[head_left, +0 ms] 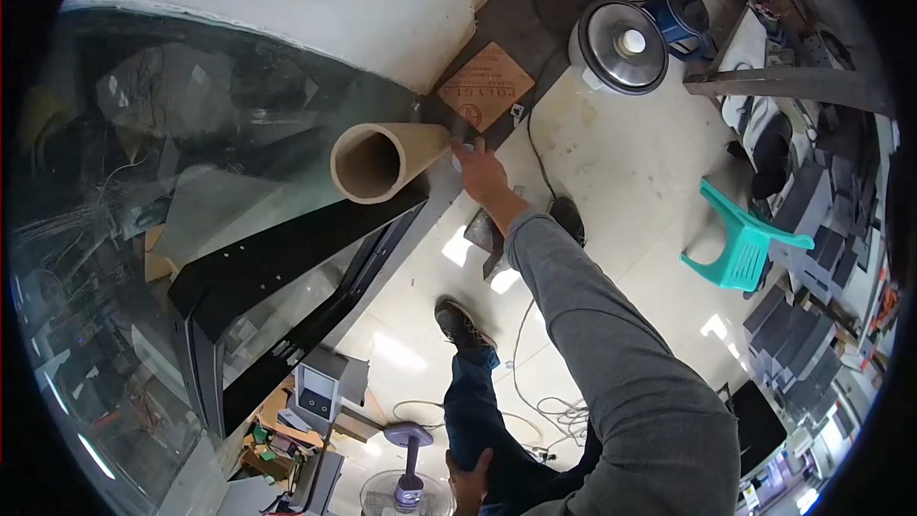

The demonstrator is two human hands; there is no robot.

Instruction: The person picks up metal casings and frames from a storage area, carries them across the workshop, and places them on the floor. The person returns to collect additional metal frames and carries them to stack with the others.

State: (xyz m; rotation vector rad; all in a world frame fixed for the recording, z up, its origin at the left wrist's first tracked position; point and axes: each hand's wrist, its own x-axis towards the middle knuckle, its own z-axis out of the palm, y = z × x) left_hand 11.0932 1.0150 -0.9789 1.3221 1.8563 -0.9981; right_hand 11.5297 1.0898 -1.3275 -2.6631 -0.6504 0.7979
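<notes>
My right hand (482,174), at the end of a grey sleeve, reaches to the table edge. Its fingertips close around a small whitish thing that I cannot make out. Just left of them stands a thick cardboard tube (420,148), its open end facing me. Beyond the fingers lies a flat brown cardboard piece (487,86) with red print. Down at the bottom, my left hand (468,484) rests on my leg, thumb apart from the fingers, partly cut off by the frame edge. A black angular frame (296,244) is next to the tube.
A glassy dark surface (220,115) spreads along the left. On the floor are a lidded pot (626,46), a blue container (680,14), a teal plastic stool (740,244), a fan (408,487) and a loose cable (564,411). Stacked dark items (793,334) stand at right.
</notes>
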